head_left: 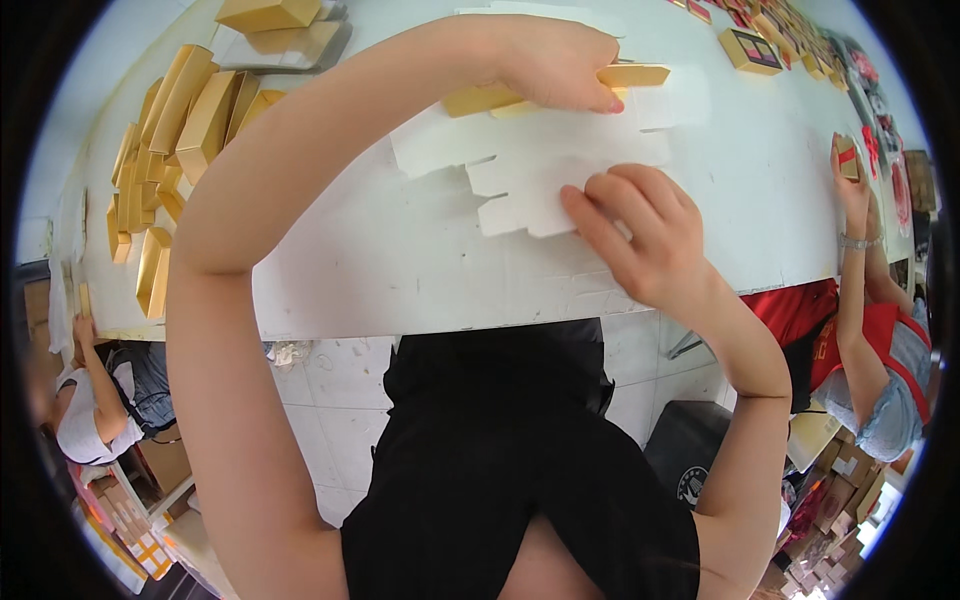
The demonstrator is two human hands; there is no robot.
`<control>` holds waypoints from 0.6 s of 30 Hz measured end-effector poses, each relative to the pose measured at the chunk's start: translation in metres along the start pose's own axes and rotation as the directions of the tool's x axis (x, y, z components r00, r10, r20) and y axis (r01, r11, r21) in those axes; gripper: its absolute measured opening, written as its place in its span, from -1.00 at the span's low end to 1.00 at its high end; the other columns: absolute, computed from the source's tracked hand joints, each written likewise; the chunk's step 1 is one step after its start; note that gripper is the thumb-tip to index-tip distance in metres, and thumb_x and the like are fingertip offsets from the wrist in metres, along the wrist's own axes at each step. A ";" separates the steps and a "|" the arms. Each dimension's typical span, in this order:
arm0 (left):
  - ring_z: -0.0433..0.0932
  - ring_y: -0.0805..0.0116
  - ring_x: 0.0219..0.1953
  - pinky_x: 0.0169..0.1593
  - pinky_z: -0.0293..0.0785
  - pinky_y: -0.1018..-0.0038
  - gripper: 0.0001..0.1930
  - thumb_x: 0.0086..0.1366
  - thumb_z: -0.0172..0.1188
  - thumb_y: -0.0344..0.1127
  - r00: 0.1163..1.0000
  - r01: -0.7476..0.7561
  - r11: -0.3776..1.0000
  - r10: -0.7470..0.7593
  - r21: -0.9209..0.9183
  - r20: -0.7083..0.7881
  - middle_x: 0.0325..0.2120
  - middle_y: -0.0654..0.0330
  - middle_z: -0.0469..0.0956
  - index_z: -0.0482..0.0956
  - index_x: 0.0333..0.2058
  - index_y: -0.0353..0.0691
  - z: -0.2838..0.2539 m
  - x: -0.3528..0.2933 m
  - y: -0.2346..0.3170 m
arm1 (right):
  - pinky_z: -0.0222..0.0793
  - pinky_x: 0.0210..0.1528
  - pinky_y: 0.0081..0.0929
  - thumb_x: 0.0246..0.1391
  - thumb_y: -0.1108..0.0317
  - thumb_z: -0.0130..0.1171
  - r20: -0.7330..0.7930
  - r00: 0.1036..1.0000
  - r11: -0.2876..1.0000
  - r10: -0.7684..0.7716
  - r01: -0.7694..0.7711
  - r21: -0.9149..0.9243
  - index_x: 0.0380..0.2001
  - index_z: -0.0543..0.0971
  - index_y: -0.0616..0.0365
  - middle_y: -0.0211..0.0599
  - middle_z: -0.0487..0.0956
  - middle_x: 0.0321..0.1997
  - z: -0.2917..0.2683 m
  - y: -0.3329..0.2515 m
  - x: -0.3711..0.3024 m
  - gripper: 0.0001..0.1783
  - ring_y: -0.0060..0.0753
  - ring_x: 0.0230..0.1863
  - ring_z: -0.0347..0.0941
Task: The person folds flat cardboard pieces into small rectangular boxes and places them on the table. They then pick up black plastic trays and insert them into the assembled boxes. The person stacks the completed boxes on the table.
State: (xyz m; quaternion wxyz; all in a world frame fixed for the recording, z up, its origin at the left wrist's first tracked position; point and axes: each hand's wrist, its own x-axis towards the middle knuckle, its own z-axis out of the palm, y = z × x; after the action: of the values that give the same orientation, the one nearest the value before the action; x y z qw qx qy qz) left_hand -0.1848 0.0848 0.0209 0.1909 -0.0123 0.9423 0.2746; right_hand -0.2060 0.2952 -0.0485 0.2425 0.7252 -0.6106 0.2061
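Flat on the table lies a white cardboard box blank (535, 185) with notched flaps; parts of its gold side show at the far edge. My left hand (555, 62) reaches across the far side, closed with thumb and fingers on a folded-up gold flap (638, 75). Its other fingers are hidden. At the blank's near right edge is my right hand (645, 225), fingers curled in, the thumb tip against the white card. How much of the card lies between those fingers is partly hidden by the hand.
Gold boxes (205, 125) are piled at the left of the white table (350, 285). Another gold box (268, 14) lies at the far left. Small decorated boxes (750, 50) stand at the far right. A co-worker at right holds a small box (848, 158); another person sits at left.
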 end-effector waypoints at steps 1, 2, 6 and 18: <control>0.50 0.29 -0.22 -0.16 0.41 0.36 -0.59 0.38 0.07 -0.06 0.999 -0.044 0.999 0.045 0.003 -0.020 -0.25 0.12 0.55 0.52 0.04 -0.21 0.003 0.005 -0.005 | 0.53 -0.24 -0.33 -0.14 0.44 0.33 0.032 0.997 0.996 0.069 -0.071 0.055 -0.29 0.62 0.20 -0.29 0.54 -0.27 0.001 0.002 0.000 -0.74 -0.27 -0.25 0.51; 0.51 0.28 -0.24 -0.18 0.41 0.35 -0.63 0.36 0.09 -0.10 0.997 -0.060 0.998 0.060 -0.008 -0.054 -0.29 0.11 0.54 0.53 -0.01 -0.22 0.005 0.007 -0.010 | 0.52 -0.27 -0.35 -0.16 0.47 0.34 0.068 0.988 0.984 0.136 -0.143 0.108 -0.27 0.63 0.21 -0.29 0.55 -0.29 0.002 0.004 0.000 -0.72 -0.26 -0.25 0.51; 0.52 0.21 -0.38 -0.28 0.44 0.28 -0.81 0.29 0.17 -0.26 0.804 -0.360 0.905 0.425 0.228 -0.416 -0.44 0.12 0.52 0.56 -0.22 -0.23 0.029 0.012 -0.044 | 0.47 -0.34 -0.38 -0.11 0.55 0.34 0.198 0.934 0.884 0.298 -0.348 0.312 -0.25 0.58 0.22 -0.27 0.54 -0.30 -0.003 0.019 0.012 -0.72 -0.27 -0.31 0.52; 0.56 0.10 -0.42 -0.32 0.50 0.26 -0.89 0.21 0.21 -0.33 0.681 -0.344 0.748 0.615 0.568 -0.398 -0.49 0.12 0.54 0.54 -0.39 -0.23 0.045 0.025 -0.055 | 0.51 0.06 -0.20 -0.19 0.43 0.36 0.005 1.000 1.000 -0.011 0.011 -0.003 -0.30 0.64 0.18 -0.16 0.58 -0.06 0.018 0.010 0.000 -0.72 -0.12 -0.13 0.53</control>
State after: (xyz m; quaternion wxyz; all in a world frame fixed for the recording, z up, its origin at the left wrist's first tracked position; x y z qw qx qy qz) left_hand -0.1855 0.0642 -0.0515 -0.1792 0.2069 0.9589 0.0747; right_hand -0.2160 0.2826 -0.0619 0.2432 0.7286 -0.6077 0.2018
